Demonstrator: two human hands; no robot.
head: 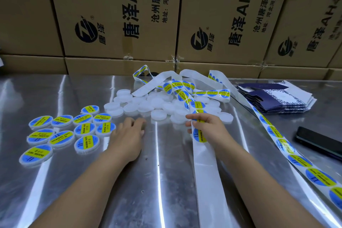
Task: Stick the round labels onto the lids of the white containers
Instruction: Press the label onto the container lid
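Steel bench (166,181) is carrying the work in two groups. At the left, eleven or so labelled containers (61,131) are lying lid-up, done. In the far middle a bigger heap of bare containers (157,105) is waiting, so most of the task is remaining by my reckoning. The right hand (209,127) is pinching the label strip (201,163) just near the heap. The left hand (127,135) is resting relaxed on the bench, gripping nothing I can see. The strip is looping in a tangle over the heap and trailing down the right, likely snagging. Blue flat cartons (277,98) and a phone (318,142) are lying at the right, cardboard boxes (120,15) standing behind.
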